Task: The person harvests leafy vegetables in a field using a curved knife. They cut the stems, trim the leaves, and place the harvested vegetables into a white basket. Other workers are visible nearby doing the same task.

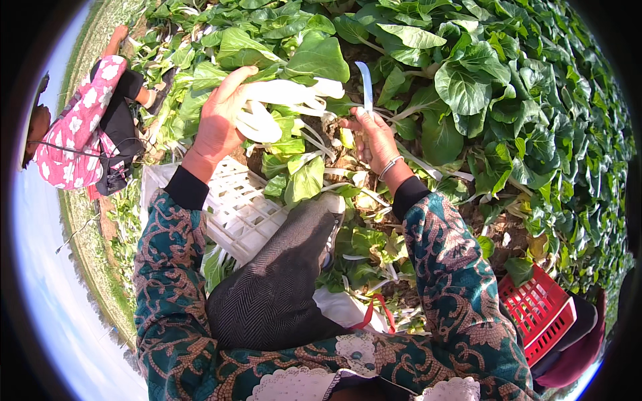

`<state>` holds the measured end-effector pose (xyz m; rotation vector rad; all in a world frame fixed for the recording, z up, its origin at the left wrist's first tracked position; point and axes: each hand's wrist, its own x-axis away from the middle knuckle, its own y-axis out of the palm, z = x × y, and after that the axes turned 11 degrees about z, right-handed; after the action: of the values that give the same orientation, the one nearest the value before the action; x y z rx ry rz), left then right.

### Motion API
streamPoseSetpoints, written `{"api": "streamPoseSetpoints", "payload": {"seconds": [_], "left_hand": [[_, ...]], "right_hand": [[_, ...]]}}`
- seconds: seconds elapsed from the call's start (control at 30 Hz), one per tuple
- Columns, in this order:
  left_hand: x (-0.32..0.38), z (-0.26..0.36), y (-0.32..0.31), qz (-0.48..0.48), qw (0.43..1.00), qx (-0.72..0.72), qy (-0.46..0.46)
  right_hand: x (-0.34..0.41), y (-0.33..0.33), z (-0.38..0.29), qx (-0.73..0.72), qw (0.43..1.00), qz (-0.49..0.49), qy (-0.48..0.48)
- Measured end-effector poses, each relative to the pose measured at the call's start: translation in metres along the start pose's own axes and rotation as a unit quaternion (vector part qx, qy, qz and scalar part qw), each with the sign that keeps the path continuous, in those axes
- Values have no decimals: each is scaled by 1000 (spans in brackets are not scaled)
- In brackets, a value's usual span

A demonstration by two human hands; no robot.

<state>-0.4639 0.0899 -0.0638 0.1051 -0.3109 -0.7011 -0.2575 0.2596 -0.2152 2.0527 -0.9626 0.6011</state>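
My left hand [218, 118] grips a head of bok choy [281, 97] by its thick white stalks. Its broad green leaves spread beyond the stalks, and the cut base points toward my right side. In my right hand [373, 138] is a knife [366, 82] with a narrow, slightly curved blade pointing away from me. The blade is apart from the bok choy. Below the hands, loose leaves and trimmed stalks [306, 173] lie on the soil. My right palm is turned partly out of sight, so the knife's handle is mostly hidden.
A white plastic crate [246, 200] lies beside my knee. Standing leafy plants [461, 85] fill the right side. A red plastic crate [539, 311] is at lower right, by another person's clothing [572, 361]. At left a person in a pink floral top [75, 125] bends over the row.
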Motion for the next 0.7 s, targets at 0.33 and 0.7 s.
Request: {"api": "streamPoseSetpoints", "payload": {"seconds": [0.33, 0.7], "left_hand": [[137, 53, 22, 17, 754, -496, 431], [193, 122, 47, -26, 904, -383, 190]], "right_hand": [[134, 36, -63, -82, 990, -91, -72], [301, -27, -195, 264, 830, 238, -429]]}}
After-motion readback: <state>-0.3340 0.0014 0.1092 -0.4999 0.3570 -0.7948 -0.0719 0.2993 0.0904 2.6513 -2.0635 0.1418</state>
